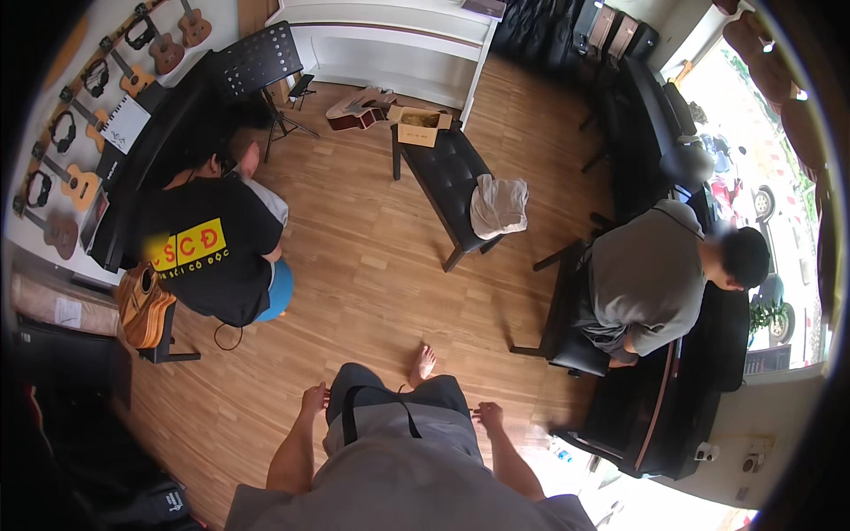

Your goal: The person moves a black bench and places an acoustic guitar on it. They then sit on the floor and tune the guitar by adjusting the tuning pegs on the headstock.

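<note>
Nearest, below a grey shirt [398,469], the left hand [314,400] hangs by one side of the dark shorts [354,386], its fingers loosely bent; the right hand [489,416] hangs by the other side, fingers bent too — whether either touches the cloth or pinches anything, I cannot tell. A black strap [349,416] lies over the shorts, and a bare foot [424,361] shows beyond them. To the right, a person in grey [651,270] sits at a black piano [664,398]; to the left, a person in black [217,252] sits facing away. Farther off stands a black bench [443,173] — a pale cloth [498,208] on its near end, an open box [416,134] on its far end. Beyond, a guitar [356,111] lies before a white piano [390,44].
</note>
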A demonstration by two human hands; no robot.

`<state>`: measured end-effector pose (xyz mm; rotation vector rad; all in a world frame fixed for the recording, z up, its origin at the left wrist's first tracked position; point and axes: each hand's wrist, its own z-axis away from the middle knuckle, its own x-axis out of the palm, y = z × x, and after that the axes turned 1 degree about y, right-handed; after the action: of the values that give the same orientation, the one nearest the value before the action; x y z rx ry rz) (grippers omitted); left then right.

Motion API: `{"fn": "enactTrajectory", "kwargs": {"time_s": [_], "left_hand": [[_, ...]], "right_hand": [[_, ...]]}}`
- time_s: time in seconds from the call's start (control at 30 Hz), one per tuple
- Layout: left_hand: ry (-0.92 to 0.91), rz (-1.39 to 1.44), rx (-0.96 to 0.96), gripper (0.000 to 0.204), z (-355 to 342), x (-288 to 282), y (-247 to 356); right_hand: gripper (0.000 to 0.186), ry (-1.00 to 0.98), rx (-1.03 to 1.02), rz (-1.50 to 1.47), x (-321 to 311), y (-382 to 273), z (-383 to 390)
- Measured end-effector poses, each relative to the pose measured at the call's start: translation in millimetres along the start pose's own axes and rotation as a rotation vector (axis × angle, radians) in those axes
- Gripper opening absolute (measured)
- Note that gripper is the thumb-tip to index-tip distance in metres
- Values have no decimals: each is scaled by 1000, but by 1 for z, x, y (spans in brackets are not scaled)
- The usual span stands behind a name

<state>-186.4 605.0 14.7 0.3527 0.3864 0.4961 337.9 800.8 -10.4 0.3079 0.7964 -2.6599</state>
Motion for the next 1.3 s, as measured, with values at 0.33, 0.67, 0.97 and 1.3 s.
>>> {"fn": "enactTrajectory", "kwargs": {"time_s": [0.33, 0.67, 0.97, 1.3], "left_hand": [[-74, 77, 60, 57, -84, 116, 210], [-101, -47, 18, 50, -148, 109, 404], [12, -44, 217, 35, -146, 93, 495], [-29, -434, -44, 57, -113, 149, 440]], "right_hand": [[36, 30, -149, 36, -35, -292, -156], [53, 274, -249, 382, 1, -476, -230], [129, 508, -73, 486, -40, -673, -402], [164, 413, 67, 767, 28, -736, -492]]}}
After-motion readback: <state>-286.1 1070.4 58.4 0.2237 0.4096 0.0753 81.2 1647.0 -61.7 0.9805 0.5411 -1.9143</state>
